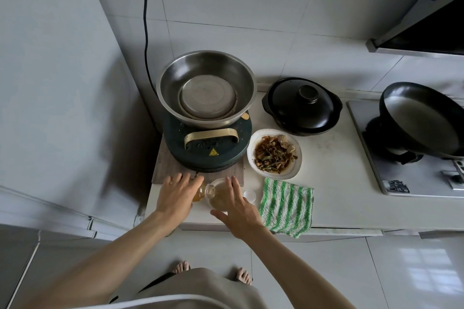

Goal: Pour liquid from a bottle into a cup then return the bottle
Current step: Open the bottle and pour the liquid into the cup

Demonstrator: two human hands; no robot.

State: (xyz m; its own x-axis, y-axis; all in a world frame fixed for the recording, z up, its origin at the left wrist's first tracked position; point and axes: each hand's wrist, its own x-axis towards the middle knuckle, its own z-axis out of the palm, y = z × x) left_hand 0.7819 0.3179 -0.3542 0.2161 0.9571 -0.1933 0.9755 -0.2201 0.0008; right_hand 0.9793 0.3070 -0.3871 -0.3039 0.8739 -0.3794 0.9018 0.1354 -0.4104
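Observation:
A clear plastic bottle (pixel 218 195) holding amber liquid lies tilted to the left near the counter's front edge. My right hand (pixel 239 211) grips its body from the right, thumb underneath. The bottle's open neck points at a small cup (pixel 196 197) with amber liquid in it. My left hand (pixel 175 195) wraps the cup from the left and hides most of it. A small clear cap (pixel 249 195) lies on the counter just right of the bottle.
Behind the hands a steel basin (pixel 206 88) sits on a dark round cooker (pixel 208 148) on a wooden board. A white dish of food (pixel 275 154), a black lidded pot (pixel 302 105), a green striped cloth (pixel 287 206) and a stove with a pan (pixel 421 120) stand to the right.

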